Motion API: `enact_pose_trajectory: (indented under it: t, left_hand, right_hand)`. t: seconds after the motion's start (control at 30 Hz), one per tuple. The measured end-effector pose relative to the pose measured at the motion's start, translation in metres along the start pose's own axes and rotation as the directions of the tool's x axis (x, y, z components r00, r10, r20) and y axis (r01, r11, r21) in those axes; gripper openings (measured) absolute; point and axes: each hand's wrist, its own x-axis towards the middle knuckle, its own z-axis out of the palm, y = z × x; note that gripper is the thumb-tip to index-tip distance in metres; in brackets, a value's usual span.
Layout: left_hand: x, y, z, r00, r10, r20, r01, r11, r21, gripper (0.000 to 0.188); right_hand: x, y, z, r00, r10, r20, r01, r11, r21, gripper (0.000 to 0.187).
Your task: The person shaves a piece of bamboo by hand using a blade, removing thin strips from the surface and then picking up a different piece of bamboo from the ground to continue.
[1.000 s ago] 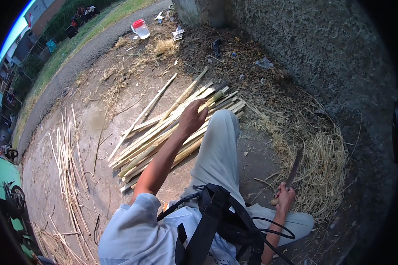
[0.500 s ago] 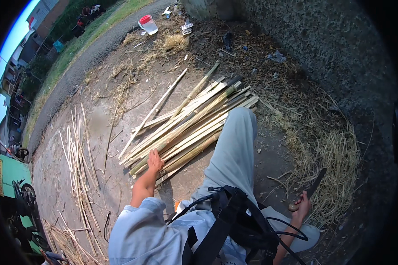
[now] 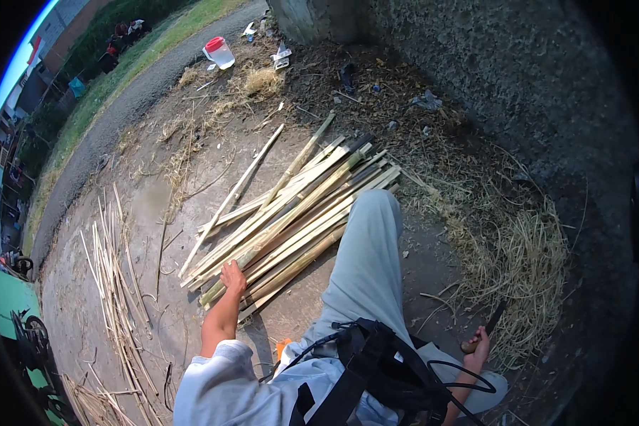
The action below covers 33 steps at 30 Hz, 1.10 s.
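Split bamboo strips [image 3: 291,206] lie in a loose pile on the ground in front of me, slanting from near left to far right. My left hand [image 3: 233,275] is at the near end of the pile, its fingers curled over a greenish bamboo strip [image 3: 213,292]. The undersides of those fingers are hidden. Off to the right, beside my bent leg, my right hand [image 3: 481,346] is closed round the handle of a large knife [image 3: 498,317]. Its dark blade points up and away, over a heap of thin pale shavings [image 3: 529,277].
Thin bamboo sticks [image 3: 113,277] lie spread at the left. A clear container with a red lid [image 3: 219,52] stands at the far side near litter. The rough wall [image 3: 490,64] bounds the right. My knee [image 3: 376,206] overlaps the pile's right side.
The whole view has shifted slightly, moving the scene left and down. My left hand stays at the pile's near end, and the strip under it appears slightly nearer. My right hand still holds the knife.
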Motion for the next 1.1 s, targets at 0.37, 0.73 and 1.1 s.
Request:
enact_pose_trajectory:
  t: [0.37,0.73,1.1]
  left_hand:
    - [-0.009,-0.005,0.007,0.993,0.113,0.020,-0.111,0.989,-0.100,0.014]
    - [-0.015,0.002,-0.021,0.962,0.251,-0.111,-0.273,0.920,-0.282,0.038]
    - [0.033,0.004,-0.010,0.979,0.018,0.204,0.019,0.984,-0.177,0.053]
  right_hand:
    - [0.001,0.000,0.002,1.000,-0.016,-0.005,0.016,1.000,0.013,0.010]
    - [0.000,0.001,0.006,0.999,0.002,-0.035,-0.003,1.000,-0.018,0.011]
    - [0.005,0.009,0.003,1.000,0.019,0.016,-0.019,1.000,-0.022,0.006]
